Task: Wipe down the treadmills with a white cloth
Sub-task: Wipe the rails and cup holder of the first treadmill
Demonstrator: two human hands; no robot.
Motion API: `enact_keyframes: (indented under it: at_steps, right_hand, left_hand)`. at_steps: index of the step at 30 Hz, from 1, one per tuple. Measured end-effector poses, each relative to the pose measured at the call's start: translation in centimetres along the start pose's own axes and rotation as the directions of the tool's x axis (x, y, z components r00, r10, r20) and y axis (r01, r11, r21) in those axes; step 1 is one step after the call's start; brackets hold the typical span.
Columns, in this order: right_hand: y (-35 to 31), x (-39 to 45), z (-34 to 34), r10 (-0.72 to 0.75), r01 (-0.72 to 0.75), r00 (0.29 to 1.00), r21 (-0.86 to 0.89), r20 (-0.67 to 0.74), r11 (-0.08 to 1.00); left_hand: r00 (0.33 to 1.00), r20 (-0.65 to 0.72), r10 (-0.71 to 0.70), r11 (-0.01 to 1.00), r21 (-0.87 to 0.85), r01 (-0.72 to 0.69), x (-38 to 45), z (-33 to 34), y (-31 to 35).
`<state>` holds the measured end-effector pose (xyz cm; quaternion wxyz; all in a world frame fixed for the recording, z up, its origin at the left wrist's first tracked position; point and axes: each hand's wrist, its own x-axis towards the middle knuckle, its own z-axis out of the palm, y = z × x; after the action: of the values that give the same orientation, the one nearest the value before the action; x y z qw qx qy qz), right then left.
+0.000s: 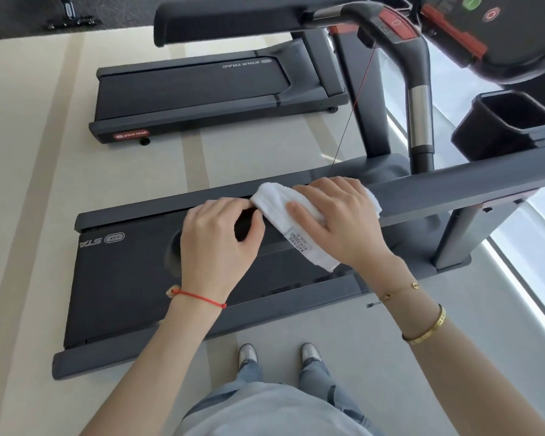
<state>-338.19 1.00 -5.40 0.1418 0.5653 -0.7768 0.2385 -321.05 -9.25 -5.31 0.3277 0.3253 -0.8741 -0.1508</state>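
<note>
Person stands beside the near treadmill (132, 278), both hands out over its deck. White cloth (277, 206) is bunched between the hands, above the deck's far side rail (170, 204); can't tell if it's touching the rail or held just above it. Cloth's sewn label (298, 242) hangs down toward the belt.

Right hand (337, 221): grip closed over the cloth from above, fingers spread across it, thumb on the near side, cloth ends sticking out on both sides of the hand. Left hand (216, 240): fingers curled, fingertips pinching the cloth's left edge, so that grip also has hold of it.

Red string bracelet (202, 297) on the left wrist, gold bangle (428, 328) and thin chain on the right.

Near treadmill's padded handrail (453, 184) runs right of the cloth, with a dark cup holder (504, 124) above it. Second treadmill (195, 89) sits further off on the pale floor (29, 184), well apart from the hands.
</note>
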Motion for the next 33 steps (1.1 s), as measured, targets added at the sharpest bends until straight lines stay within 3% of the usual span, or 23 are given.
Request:
enact_keyframes:
  at_steps: [9, 15, 21, 28, 33]
  right_hand:
    - [8.9, -1.7, -2.8, -0.029, 0.028, 0.999, -0.025, -0.042, 0.999]
    - [14.1, -1.7, -5.0, -0.007, 0.008, 1.000, -0.032, 0.030, 0.999]
    - [13.5, -1.0, -4.6, 0.028, -0.025, 0.999, -0.061, 0.043, 0.998]
    - [11.2, 0.4, -3.4, -0.023, 0.036, 0.987, -0.080, 0.157, 0.996]
    - [12.8, -0.3, -3.7, -0.143, 0.141, 0.988, 0.040, 0.064, 0.989]
  left_hand:
    - [0.999, -0.006, -0.036, 0.999, -0.007, 0.036, 1.3, 3.6, 4.5]
    - [0.997, -0.026, -0.073, 0.997, 0.024, 0.074, 2.3, 5.6, 6.6]
    - [0.979, -0.070, -0.192, 0.972, 0.121, 0.199, 2.8, 6.2, 7.2]
    - [0.979, -0.102, -0.175, 0.965, 0.181, 0.191, 2.8, 6.4, 7.2]
    - [0.984, -0.108, -0.145, 0.968, 0.192, 0.163, 2.8, 6.2, 7.2]
